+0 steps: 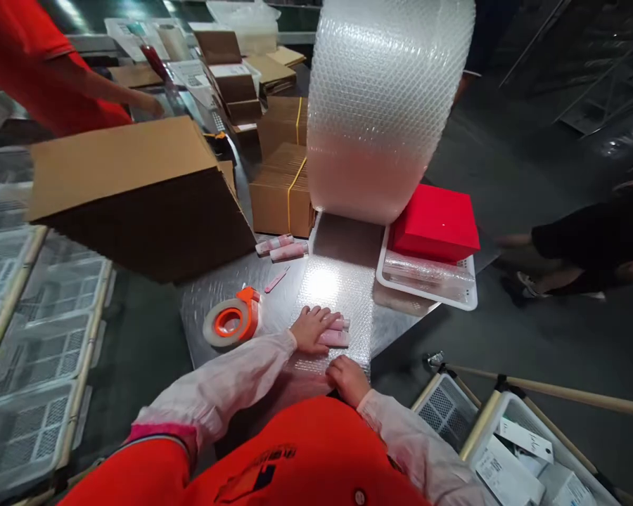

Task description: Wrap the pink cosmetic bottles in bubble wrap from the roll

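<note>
On the counter (295, 295) the left hand (311, 329) presses flat on pink tubes (336, 333) atop the bubble wrap (332, 288), right hand (349, 379) pinning its near edge — hands apart, wrapping barely begun, sheet uncut from the roll (385, 105).

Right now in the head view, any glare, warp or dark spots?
Head view: glare spot on the bubble wrap sheet above the left hand; wide-angle warp bends the bubble wrap roll and cardboard box; floor at right is dark; edges slightly soft.
</note>
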Available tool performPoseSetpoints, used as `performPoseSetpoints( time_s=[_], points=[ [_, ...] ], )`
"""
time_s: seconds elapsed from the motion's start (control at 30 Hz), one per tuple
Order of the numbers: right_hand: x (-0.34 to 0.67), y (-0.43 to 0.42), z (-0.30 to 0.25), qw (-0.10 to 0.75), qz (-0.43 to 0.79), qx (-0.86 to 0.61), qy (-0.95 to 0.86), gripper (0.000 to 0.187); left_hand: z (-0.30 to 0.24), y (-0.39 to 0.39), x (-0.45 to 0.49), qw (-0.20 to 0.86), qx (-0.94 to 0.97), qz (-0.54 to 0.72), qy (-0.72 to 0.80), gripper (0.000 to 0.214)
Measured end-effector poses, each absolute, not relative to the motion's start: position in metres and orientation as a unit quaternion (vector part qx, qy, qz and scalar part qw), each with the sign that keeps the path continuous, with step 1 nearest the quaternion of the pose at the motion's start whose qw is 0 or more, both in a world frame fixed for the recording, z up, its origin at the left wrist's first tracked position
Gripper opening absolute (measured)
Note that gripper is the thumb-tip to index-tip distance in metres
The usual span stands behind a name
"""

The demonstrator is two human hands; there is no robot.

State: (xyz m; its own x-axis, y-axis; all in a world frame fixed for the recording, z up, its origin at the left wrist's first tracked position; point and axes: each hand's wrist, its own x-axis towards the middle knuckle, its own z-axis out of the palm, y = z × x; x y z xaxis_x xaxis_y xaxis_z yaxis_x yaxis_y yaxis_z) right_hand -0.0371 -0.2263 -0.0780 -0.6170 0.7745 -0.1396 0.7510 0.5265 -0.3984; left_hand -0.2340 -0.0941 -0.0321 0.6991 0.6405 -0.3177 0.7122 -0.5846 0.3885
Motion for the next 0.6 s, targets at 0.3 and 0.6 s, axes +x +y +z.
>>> performPoseSetpoints(
  time_s=[0.3,0.6],
  points=[
    [-0.05,-0.108,0.013,-0.083,0.231,-0.541,-0.804,0.036,0.033,-0.08,-0.271,0.205,0.85,0.111,0.473,0.045],
    [-0.048,-0.066,-0.002,-0.176,0.201,-0.552,-0.79,0.007,-0.089,-0.116,-0.226,0.035,0.886,0.187,0.423,0.053]
  ],
)
